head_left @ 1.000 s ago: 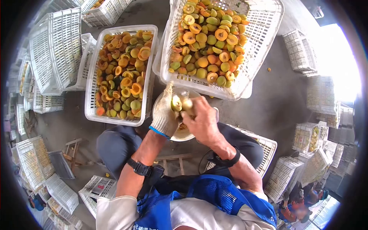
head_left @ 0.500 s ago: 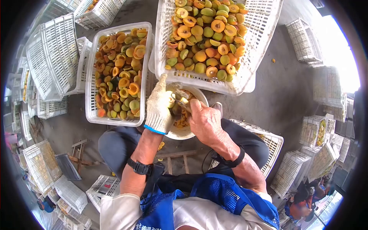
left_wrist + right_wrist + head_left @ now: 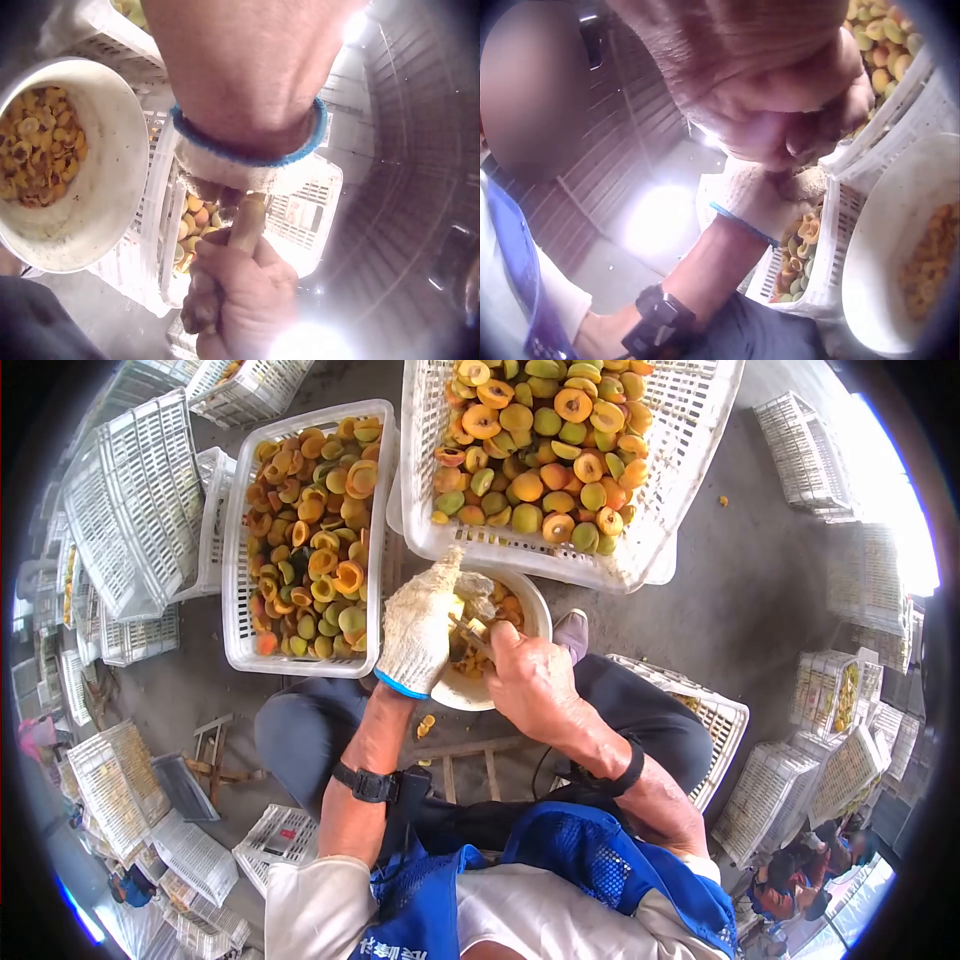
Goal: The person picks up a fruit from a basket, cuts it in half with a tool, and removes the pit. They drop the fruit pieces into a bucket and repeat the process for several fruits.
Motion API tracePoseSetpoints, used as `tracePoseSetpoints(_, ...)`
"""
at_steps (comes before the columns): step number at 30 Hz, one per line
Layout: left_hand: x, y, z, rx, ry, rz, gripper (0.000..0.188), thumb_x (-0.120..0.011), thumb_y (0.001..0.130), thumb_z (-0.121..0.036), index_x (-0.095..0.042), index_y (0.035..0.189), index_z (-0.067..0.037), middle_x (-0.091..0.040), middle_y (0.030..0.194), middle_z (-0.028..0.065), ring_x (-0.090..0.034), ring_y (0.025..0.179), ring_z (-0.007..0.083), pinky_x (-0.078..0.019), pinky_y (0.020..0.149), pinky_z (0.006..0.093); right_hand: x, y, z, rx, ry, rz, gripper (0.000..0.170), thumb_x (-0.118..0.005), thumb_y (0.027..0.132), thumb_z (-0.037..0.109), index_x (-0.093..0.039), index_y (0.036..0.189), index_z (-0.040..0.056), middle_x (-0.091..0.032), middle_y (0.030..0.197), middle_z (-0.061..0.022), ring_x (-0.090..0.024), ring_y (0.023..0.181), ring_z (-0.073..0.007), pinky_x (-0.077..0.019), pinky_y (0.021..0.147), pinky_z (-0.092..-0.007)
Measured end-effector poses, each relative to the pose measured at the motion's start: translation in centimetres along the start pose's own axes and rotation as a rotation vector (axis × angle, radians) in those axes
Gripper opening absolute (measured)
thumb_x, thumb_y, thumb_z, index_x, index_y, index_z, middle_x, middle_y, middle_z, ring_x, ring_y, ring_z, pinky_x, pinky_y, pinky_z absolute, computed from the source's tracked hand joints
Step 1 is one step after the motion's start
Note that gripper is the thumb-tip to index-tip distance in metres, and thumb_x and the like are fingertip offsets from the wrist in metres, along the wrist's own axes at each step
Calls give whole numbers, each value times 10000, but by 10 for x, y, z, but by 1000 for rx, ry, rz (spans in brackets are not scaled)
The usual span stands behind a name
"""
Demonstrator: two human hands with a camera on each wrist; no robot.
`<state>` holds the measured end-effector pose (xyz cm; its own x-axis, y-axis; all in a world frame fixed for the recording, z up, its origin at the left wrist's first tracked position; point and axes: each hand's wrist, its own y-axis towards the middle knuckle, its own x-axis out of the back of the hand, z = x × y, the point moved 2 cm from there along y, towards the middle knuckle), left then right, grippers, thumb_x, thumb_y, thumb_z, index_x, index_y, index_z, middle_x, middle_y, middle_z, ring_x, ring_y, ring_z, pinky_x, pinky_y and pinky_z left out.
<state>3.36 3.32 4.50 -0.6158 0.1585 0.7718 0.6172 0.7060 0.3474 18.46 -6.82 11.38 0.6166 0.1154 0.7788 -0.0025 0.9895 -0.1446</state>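
In the head view my left hand (image 3: 418,628) wears a whitish knitted glove with a blue cuff and grips a yellow piece of apricot (image 3: 457,607), mostly hidden by the glove. My bare right hand (image 3: 535,678) holds a short tool by its pale handle (image 3: 247,225), pointing toward the fruit. Which kind of tool tip it has, I cannot tell. Both hands are over a white bucket (image 3: 540,615) with yellow fruit bits (image 3: 45,146) inside. Beyond them a large white crate (image 3: 680,470) holds halved apricots (image 3: 545,450), several showing their pits.
Left of the hands stands a white crate (image 3: 232,580) of hollowed apricot halves (image 3: 310,550). Another crate (image 3: 725,725) is beside the right knee. Stacked crates (image 3: 130,500) line both sides. Fruit scraps (image 3: 426,725) lie on the floor near a wooden frame (image 3: 470,748).
One second ago the hands were close together with pale green fruit showing between them. Now the tool's handle shows between the hands, and the gloved hand has shifted left in view.
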Motion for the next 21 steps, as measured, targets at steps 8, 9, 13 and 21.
tracePoseSetpoints(8,11,15,-11,266,-630,274,498,-469,1027,-175,-497,1492,0,-726,1162,129,-700,1002,184,-575,874,321,2,4,-23,-138,605,228,216,-628,807,91,-486,832,-70,-570,700,-303,-599,717,-506,-477,652,-474)
tracePoseSetpoints(9,8,14,-10,322,-583,233,507,-510,957,-151,-537,1435,15,-708,1174,178,-671,1040,298,-544,906,396,1,4,-24,-138,606,223,216,-628,807,91,-486,832,-70,-570,700,-303,-599,717,-506,-477,652,-474)
tracePoseSetpoints(13,-9,-7,1,589,-564,194,506,-535,908,-127,-574,1390,21,-683,1183,229,-637,1051,407,-506,912,481,-20,7,-30,-83,500,115,216,-637,822,77,-500,899,-72,-600,738,-295,-630,761,-492,-477,653,-495)
tracePoseSetpoints(21,-1,12,-16,273,-204,182,505,-527,912,-120,-570,1398,6,-673,1201,230,-629,1090,404,-501,940,472,-17,4,-25,-28,-104,-40,263,-705,789,117,-549,950,-20,-652,754,-281,-699,834,-432,-536,710,-532)
